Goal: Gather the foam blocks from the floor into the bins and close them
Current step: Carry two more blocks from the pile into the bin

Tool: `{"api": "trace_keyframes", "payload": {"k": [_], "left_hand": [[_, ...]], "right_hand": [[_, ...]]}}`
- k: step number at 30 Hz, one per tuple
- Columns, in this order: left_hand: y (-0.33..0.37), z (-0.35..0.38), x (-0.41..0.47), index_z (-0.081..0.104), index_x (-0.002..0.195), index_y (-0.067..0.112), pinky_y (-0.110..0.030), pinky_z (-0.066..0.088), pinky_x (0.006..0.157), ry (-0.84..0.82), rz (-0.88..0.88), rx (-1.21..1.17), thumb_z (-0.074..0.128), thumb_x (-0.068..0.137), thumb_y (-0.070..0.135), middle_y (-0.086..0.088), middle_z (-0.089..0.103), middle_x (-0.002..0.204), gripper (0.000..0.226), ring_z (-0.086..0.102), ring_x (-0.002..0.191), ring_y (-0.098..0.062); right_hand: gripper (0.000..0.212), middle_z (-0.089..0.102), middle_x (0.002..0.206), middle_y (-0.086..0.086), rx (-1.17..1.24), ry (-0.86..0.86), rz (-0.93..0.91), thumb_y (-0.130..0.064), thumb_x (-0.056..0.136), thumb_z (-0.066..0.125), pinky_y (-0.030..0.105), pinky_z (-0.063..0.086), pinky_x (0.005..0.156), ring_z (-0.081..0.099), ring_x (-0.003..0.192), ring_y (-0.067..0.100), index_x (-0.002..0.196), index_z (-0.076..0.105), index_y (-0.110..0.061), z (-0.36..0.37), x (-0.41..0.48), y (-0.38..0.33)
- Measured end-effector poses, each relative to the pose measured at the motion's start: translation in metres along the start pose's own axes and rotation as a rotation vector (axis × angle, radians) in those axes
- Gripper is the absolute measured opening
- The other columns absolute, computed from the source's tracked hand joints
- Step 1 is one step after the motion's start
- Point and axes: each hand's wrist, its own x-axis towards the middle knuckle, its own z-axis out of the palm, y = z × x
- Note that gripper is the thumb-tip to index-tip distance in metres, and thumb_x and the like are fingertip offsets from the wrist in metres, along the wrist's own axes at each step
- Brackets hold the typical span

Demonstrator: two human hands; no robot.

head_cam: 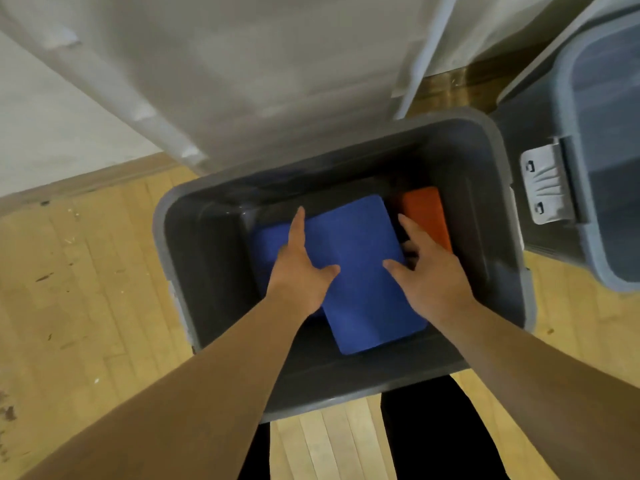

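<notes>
An open grey bin (194, 258) stands on the wooden floor in front of me. Inside it a blue foam block (360, 258) lies tilted on top, with another blue block (266, 244) partly showing under its left side and an orange block (427, 213) to its right. Both my hands reach into the bin. My left hand (299, 268) lies flat on the blue block's left part with straight fingers. My right hand (427, 268) holds the block's right edge, thumb on top and fingers down beside it.
A second grey-blue bin (595, 174) with a light grey latch (545, 183) stands at the right, touching the first. A pale lid or panel (242, 74) leans behind the bin. A white wall and baseboard run along the left. My dark trouser legs stand below.
</notes>
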Motion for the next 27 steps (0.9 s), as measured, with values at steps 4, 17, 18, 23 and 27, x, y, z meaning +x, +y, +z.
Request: {"api": "trace_keyframes", "payload": {"k": [4, 17, 18, 23, 27], "left_hand": [[0.0, 0.038, 0.025, 0.005, 0.159, 0.052, -0.033, 0.045, 0.1, 0.02, 0.033, 0.035, 0.073, 0.094, 0.03, -0.001, 0.035, 0.159, 0.097, 0.05, 0.132, -0.024], [-0.018, 0.065, 0.022, -0.018, 0.155, 0.052, -0.031, 0.047, 0.099, -0.143, 0.081, 0.308, 0.077, 0.089, 0.04, -0.001, 0.005, 0.169, 0.116, 0.04, 0.141, -0.028], [-0.016, 0.057, 0.008, -0.015, 0.156, 0.053, -0.038, 0.047, 0.106, -0.138, 0.082, 0.336, 0.076, 0.089, 0.044, 0.001, 0.006, 0.169, 0.113, 0.034, 0.146, -0.029], [0.013, 0.011, -0.085, -0.011, 0.159, 0.044, -0.049, 0.037, 0.118, -0.154, 0.112, 0.686, 0.063, 0.093, 0.058, 0.002, -0.001, 0.17, 0.101, 0.013, 0.155, -0.032], [0.056, -0.032, -0.156, -0.012, 0.159, 0.042, -0.05, 0.028, 0.122, -0.11, 0.195, 0.817, 0.054, 0.094, 0.067, 0.001, -0.003, 0.17, 0.095, 0.009, 0.155, -0.032]], "right_hand": [[0.073, 0.06, 0.123, -0.003, -0.263, 0.01, -0.091, -0.04, 0.099, 0.064, 0.028, 0.044, 0.087, 0.055, 0.097, 0.012, 0.159, 0.022, -0.045, -0.003, 0.021, 0.032], [0.078, 0.009, 0.165, 0.007, -0.678, -0.096, -0.143, -0.048, 0.096, 0.063, 0.049, 0.039, 0.113, 0.016, 0.149, 0.033, 0.16, 0.02, -0.04, -0.009, 0.037, 0.046], [0.081, 0.009, 0.166, 0.006, -0.667, -0.111, -0.125, -0.05, 0.095, 0.063, 0.049, 0.038, 0.114, 0.016, 0.15, 0.033, 0.161, 0.016, -0.04, -0.015, 0.03, 0.039], [0.095, 0.012, 0.168, 0.005, -0.618, -0.117, -0.058, -0.061, 0.087, 0.068, 0.05, 0.035, 0.117, 0.018, 0.152, 0.033, 0.161, 0.014, -0.037, -0.056, -0.038, -0.002], [0.096, 0.016, 0.167, 0.006, -0.557, -0.039, 0.014, -0.067, 0.082, 0.067, 0.049, 0.034, 0.117, 0.022, 0.151, 0.033, 0.159, 0.017, -0.037, -0.094, -0.114, -0.044]]}}
